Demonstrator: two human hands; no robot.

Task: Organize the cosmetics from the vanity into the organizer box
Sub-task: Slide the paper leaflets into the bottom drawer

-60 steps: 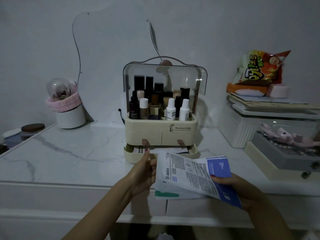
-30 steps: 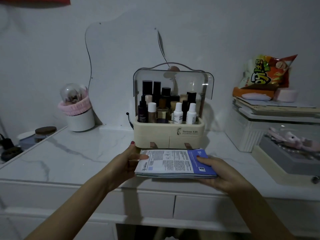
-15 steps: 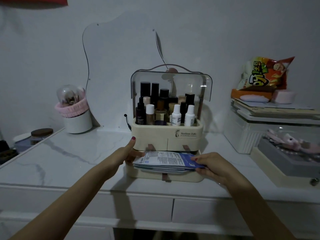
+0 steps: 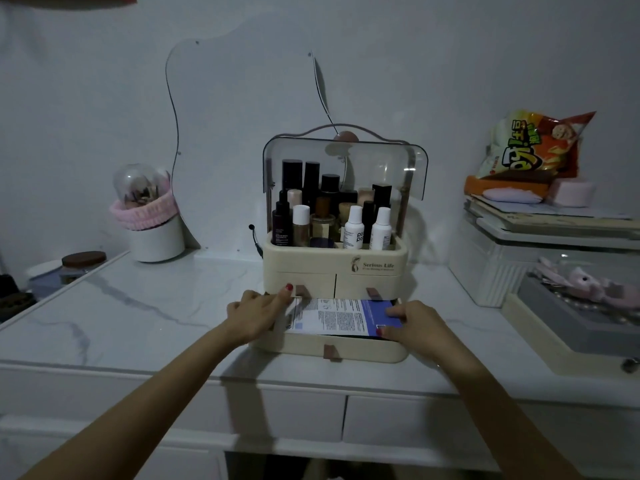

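A cream organizer box (image 4: 311,268) with a clear raised lid stands at the middle of the vanity, its top tray full of several bottles (image 4: 353,226). Its wide bottom drawer (image 4: 363,349) is pulled out toward me. A stack of flat white-and-blue sachets (image 4: 341,317) lies in that drawer. My left hand (image 4: 258,313) presses on the stack's left end. My right hand (image 4: 410,323) holds the blue right end, thumb under, fingers on top.
A white cup with a pink headband and clear dome (image 4: 152,216) stands at the back left, before a wavy mirror (image 4: 242,133). Stacked clear boxes with a snack bag (image 4: 533,147) fill the right side. A jewellery tray (image 4: 581,320) sits at the near right.
The sachet stack went from loose in my hands above the vanity edge, forward and down into the pulled-out bottom drawer. Both hands followed it to the drawer.
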